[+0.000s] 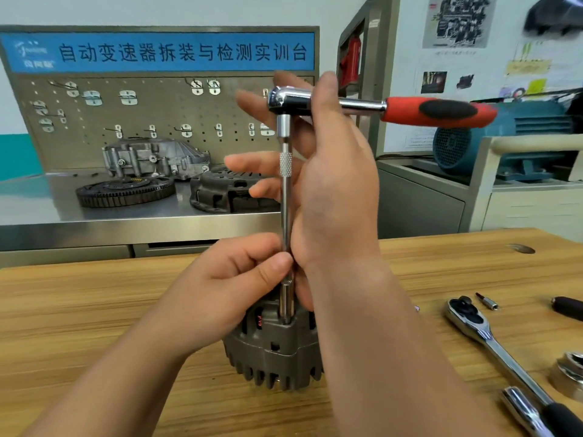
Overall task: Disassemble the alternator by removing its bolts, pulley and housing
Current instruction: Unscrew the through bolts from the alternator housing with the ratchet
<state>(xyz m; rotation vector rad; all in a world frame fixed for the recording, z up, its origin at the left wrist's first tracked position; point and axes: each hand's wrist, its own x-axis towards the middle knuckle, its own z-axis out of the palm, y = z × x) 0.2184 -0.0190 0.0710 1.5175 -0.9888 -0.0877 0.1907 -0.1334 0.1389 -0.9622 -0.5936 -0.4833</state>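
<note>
On my feed the alternator (pixel 274 351) stands on end at the lower centre of the frame, on the wooden counter (pixel 94 310), its slotted grey housing facing me. A long chrome extension bar (pixel 285 200) rises straight up from its top edge. The socket (pixel 286 305) at the bar's foot sits down on the housing; the bolt under it is hidden from me.

The left hand (pixel 227 294) comes in from the lower left. Its grip pinches the bar just above the socket, thumb in front and curled fingers behind.

The right hand (pixel 334 190) stands upright at the centre, its back towards me. Its grip is spread: the fingers (pixel 243 162) reach out straight to the left behind the bar, and the thumb lies across the neck of the ratchet (pixel 362 106). The ratchet caps the bar in the upper centre, its red and black handle pointing to the right.

At the lower right a second ratchet (pixel 485 335) lies on the wood, with a small bit adapter (pixel 487 301) just beside its head and a large chrome socket (pixel 568 373) at the frame's edge.

Behind, on the left, a steel counter (pixel 47 206) carries a toothed flywheel (pixel 126 192), a clutch cover (pixel 227 193) and a cast housing (pixel 154 157). A pegboard (pixel 157 115) stands behind them under a blue sign (pixel 157 52).
</note>
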